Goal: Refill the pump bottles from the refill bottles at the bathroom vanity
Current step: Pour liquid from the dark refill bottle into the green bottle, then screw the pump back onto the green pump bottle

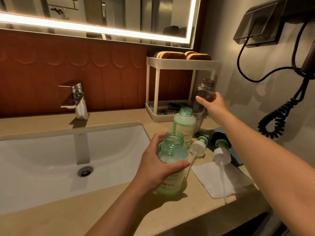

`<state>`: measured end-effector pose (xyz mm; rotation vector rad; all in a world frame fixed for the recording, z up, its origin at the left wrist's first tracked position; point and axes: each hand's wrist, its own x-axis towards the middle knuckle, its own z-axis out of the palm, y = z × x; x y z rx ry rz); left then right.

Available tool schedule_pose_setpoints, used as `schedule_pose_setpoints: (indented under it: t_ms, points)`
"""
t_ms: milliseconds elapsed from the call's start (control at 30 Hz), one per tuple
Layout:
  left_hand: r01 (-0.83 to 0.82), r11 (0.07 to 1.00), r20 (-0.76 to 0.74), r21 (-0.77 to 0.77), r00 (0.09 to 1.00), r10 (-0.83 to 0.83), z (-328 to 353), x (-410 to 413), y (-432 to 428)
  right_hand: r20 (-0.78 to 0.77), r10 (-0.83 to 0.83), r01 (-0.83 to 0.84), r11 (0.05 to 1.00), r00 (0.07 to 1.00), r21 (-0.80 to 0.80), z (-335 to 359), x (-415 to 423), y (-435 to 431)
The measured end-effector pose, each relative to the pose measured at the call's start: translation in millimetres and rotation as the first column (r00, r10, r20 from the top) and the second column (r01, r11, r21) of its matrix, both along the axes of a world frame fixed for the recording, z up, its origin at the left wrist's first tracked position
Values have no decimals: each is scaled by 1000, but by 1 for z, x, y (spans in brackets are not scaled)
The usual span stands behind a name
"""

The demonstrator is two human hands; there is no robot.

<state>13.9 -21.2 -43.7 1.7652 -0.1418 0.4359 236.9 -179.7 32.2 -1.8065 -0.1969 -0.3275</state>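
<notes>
My left hand grips an uncapped green bottle standing on the counter beside the sink; it holds a little green liquid at the bottom. Behind it stands a second open green bottle, nearly full. My right hand grips a clear, dark-tinted open bottle near the white shelf rack, upright. Two white-and-green pump heads with long tubes lie on the counter between my arms, the right one over a white cloth.
The white sink basin and chrome faucet lie to the left. A white two-tier rack with sponges stands at the back. A dark cloth lies by the wall. A wall hair dryer's coiled cord hangs at right.
</notes>
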Motion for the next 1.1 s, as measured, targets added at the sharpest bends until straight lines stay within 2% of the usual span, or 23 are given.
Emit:
schedule_pose_setpoints:
  t_ms: [300,633,733,867,967,1033,1100]
  points:
    - [17,1000,-22,0,1000,-17,0,1,1,-104,165,-174,981,981,-84,-14,14,20]
    - [14,1000,-12,-6,1000,-14,-1,3,2,-148,298,-297,954,943,34,-13,8,11]
    - [10,1000,1,-7,1000,-10,-1,3,2,-92,233,-237,971,968,-39,-8,-11,-4]
    - [3,1000,6,-5,1000,-3,-1,3,1,42,60,-46,960,997,-277,-6,-58,-27]
    - [-3,1000,7,-2,1000,3,-1,0,0,84,-18,59,858,996,-509,-12,-92,-48]
    - [-6,1000,15,-6,1000,6,0,-2,-1,15,-65,56,694,998,-718,-19,-110,-55]
    - [-6,1000,17,-5,1000,6,2,-5,-2,-14,-139,63,536,990,-842,-25,-122,-58]
